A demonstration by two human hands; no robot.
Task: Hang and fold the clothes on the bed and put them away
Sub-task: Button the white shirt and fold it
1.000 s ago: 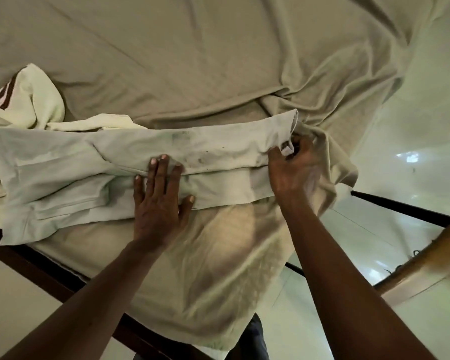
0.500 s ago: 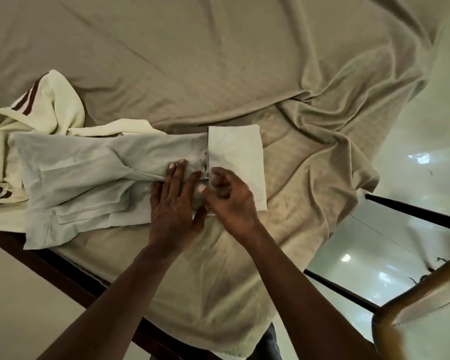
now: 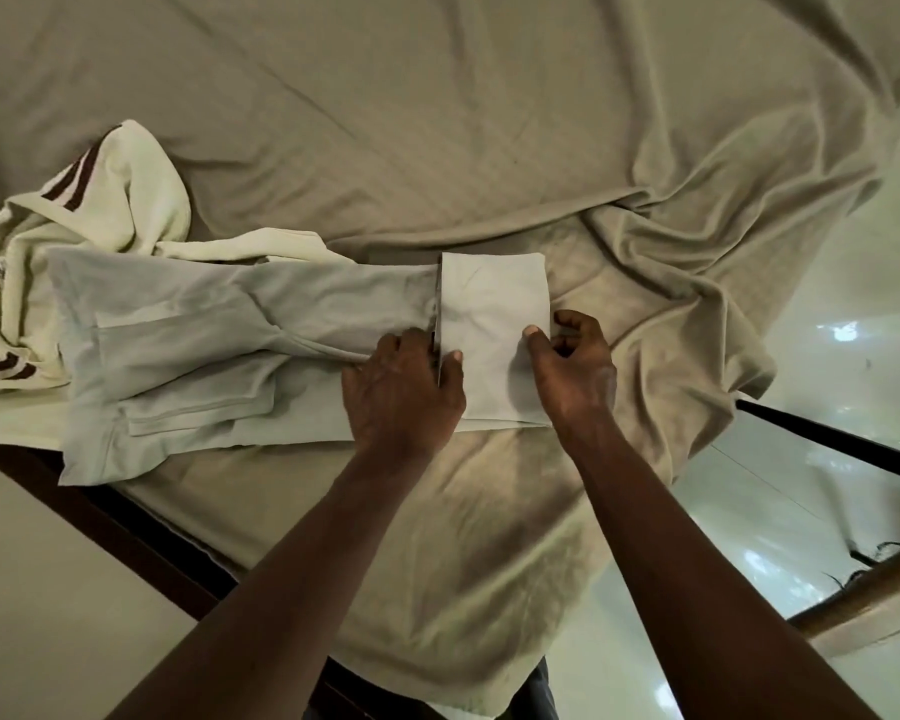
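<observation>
fingers (image 3: 532, 333) of left hand (image 3: 404, 392) and right hand (image 3: 578, 374) pinch pale trousers (image 3: 219, 324) (leg end folded over).

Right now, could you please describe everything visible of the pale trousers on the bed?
The pale trousers look like thin, creased cotton, lying flat across the tan bed sheet, wider end leftward overlapping a cream striped garment. The right end is folded back into a neat panel; the left hand grips its free edge, the right hand pinches the crease.

Pair of pale trousers (image 3: 204, 345): flat along near edge of the bed (image 3: 437, 122), cuff end folded back. Cream brown-striped garment (image 3: 126, 200): crumpled, partly beneath them.
</observation>
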